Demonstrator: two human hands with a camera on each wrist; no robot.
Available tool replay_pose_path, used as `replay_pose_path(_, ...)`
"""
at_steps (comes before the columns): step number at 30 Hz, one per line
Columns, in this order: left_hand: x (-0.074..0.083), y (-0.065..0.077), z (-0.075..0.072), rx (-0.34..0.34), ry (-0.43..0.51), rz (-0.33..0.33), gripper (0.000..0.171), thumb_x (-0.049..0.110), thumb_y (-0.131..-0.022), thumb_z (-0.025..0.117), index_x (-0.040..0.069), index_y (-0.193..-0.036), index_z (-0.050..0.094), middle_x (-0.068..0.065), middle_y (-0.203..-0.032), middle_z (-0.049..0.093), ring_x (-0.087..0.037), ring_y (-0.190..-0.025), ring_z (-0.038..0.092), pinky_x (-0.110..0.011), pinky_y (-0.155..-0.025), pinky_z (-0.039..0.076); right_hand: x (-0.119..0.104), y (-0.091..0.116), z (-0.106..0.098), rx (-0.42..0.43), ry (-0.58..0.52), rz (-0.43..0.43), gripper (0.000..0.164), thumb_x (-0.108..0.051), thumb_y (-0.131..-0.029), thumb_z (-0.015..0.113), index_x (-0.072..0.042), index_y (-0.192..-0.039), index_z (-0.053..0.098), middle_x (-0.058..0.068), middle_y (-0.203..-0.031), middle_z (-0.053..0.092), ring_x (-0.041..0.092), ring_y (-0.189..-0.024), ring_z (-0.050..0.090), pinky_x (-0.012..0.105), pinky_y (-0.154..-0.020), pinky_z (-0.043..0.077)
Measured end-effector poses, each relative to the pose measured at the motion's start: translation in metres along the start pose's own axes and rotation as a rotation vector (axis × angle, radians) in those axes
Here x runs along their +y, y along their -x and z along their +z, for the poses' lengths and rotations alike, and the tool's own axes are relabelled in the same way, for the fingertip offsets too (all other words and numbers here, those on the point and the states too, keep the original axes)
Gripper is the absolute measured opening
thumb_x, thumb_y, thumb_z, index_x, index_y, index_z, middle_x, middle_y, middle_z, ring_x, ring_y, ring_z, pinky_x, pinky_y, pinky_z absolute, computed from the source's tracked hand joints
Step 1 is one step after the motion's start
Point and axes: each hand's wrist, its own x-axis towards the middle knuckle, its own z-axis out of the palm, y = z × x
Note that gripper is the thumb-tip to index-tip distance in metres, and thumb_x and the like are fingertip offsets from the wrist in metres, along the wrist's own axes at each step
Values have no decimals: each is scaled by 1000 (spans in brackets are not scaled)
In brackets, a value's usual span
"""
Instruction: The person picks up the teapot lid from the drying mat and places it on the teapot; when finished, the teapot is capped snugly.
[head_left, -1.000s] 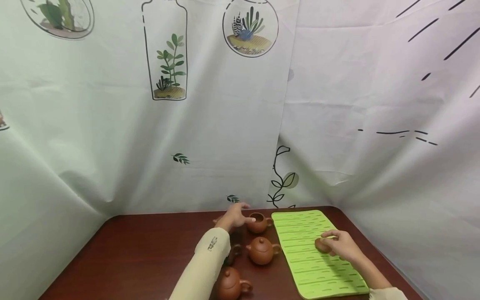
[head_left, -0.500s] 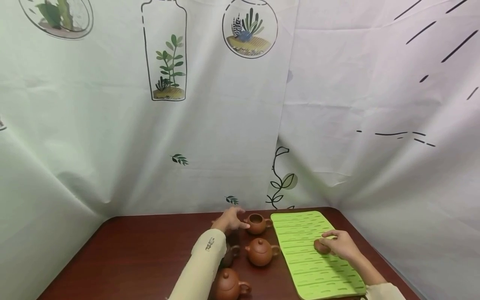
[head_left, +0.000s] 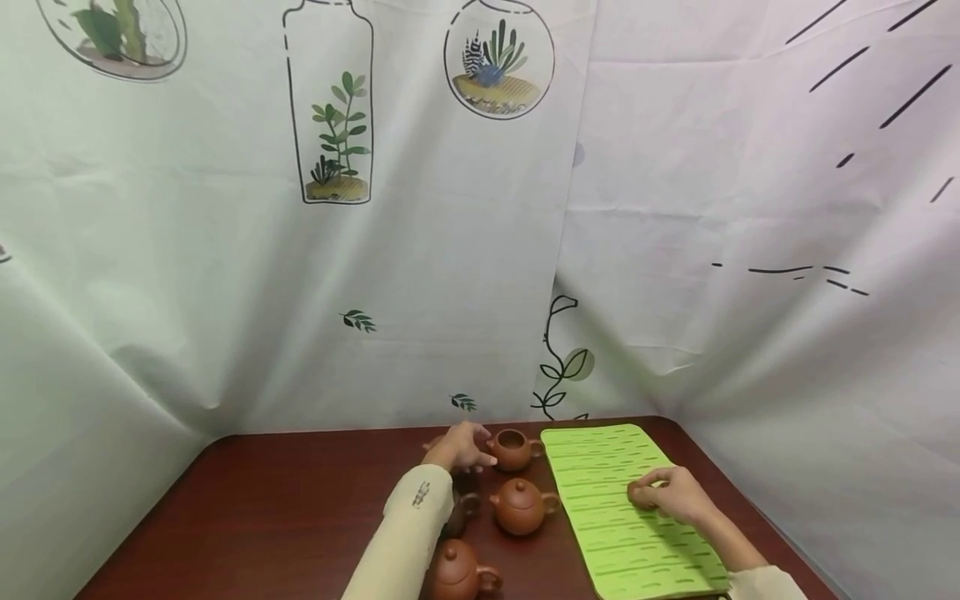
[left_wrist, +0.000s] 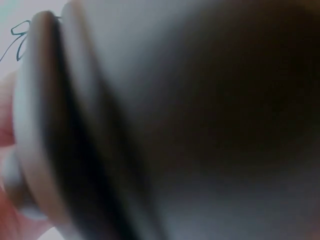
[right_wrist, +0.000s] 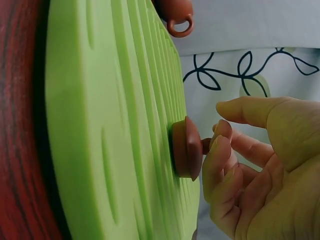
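Note:
My right hand (head_left: 675, 496) hovers at a small brown teapot lid (right_wrist: 187, 150) lying knob-up on the green ridged mat (right_wrist: 102, 125). Its fingertips are right at the knob, while the thumb stands apart above. Toward the back of the table, my left hand (head_left: 467, 446) reaches over a teapot that it mostly hides, its thumb pointing right. Close to that thumb sits a lidless brown teapot (head_left: 512, 450), its round mouth showing. A blurred lidded teapot (left_wrist: 200, 115) fills the left wrist view, with skin beside its knob (left_wrist: 20, 185).
Two lidded reddish-brown teapots, one in the middle (head_left: 521, 507) and one at the front (head_left: 456, 571), stand on the dark red table (head_left: 300, 508). A darker teapot (head_left: 454, 517) is partly behind the left sleeve (head_left: 408, 525). A printed white curtain (head_left: 420, 250) hangs around the table.
My left hand has drawn left and slightly down, away from the lidless teapot's rim. The right hand's fingers have shifted slightly over the lid, which stays on the mat.

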Motion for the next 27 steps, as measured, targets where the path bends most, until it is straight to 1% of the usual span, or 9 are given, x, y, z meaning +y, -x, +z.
replay_pose_path(4,2,1,0,-36,12,21,47,5,-84,79,0,-127,61,-13,-117,65,-16,-64,66,-30,-55,51,4,-1,-1,-16,0,-19,31,-22,-89,75,4,-107,70,6,-81,68,16,-54,51,29,-46,35)
replay_pose_path(8,3,1,0,-54,-11,36,45,5,-85,78,0,-127,62,-14,-119,64,-16,-66,66,-31,-56,52,7,-3,0,-30,-2,-48,30,-20,-90,73,5,-107,70,6,-81,70,13,-50,48,27,-44,34)
replay_pose_path(10,4,0,1,-53,-20,38,45,5,-85,78,0,-127,61,-14,-119,64,-17,-66,66,-31,-56,53,7,-4,0,-19,-9,-31,29,-20,-90,74,4,-106,70,5,-82,70,13,-51,50,27,-45,36)
replay_pose_path(15,4,-2,2,-41,-10,27,50,5,-86,77,-1,-131,57,-15,-120,64,-17,-66,66,-32,-54,52,4,-4,0,29,-37,39,30,-17,-89,72,4,-109,65,6,-68,62,12,-49,42,28,-45,32)
replay_pose_path(17,5,-3,2,-32,-10,30,51,4,-86,77,-1,-132,56,-16,-120,64,-17,-65,66,-32,-53,52,4,-4,-1,38,-42,46,32,-16,-89,71,5,-112,63,7,-64,60,11,-47,35,27,-44,27)
replay_pose_path(20,4,-4,3,-22,-20,30,51,5,-87,77,-1,-133,56,-16,-120,64,-17,-62,65,-31,-52,52,4,-5,-1,43,-39,42,33,-15,-89,70,7,-114,63,7,-65,60,10,-47,35,25,-44,26)
replay_pose_path(24,4,-5,6,-29,-14,18,50,8,-88,76,0,-133,57,-15,-122,64,-16,-60,65,-29,-51,51,8,-7,0,44,-32,52,32,-14,-88,70,6,-112,64,6,-64,58,10,-46,37,25,-44,27)
replay_pose_path(27,4,-5,7,-30,-10,10,47,9,-89,75,1,-132,59,-15,-122,64,-15,-59,65,-28,-50,50,13,-9,1,49,-18,50,29,-12,-88,70,6,-110,65,9,-65,60,10,-46,38,25,-44,28)
